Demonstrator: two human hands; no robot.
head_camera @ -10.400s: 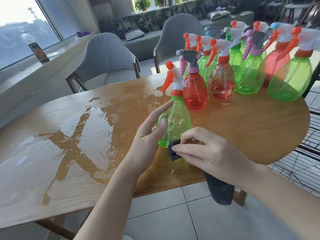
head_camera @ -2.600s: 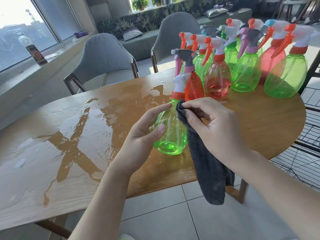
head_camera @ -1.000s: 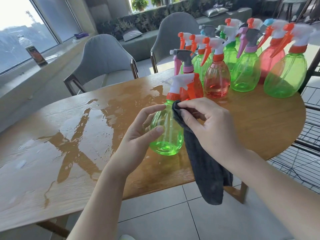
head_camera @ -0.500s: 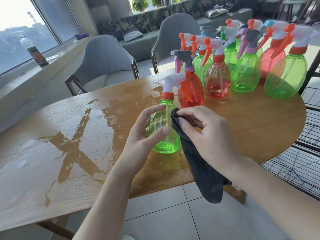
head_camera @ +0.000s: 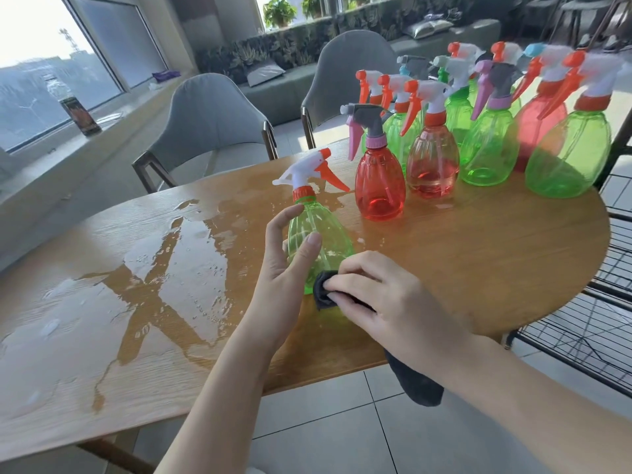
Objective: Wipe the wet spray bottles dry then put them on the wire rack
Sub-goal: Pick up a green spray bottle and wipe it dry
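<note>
The left hand (head_camera: 287, 268) is curling its thumb and fingers (head_camera: 309, 249) around the green spray bottle (head_camera: 318, 234) on the wet tabletop (head_camera: 478, 268), while the right hand (head_camera: 386, 302) is pinching the dark cloth (head_camera: 323, 292) against the bottle's base. Half a second ago the cloth was up at the shoulder; now it is lying low, with the nozzle turned away. Both forearms are reaching forward from below.
</note>
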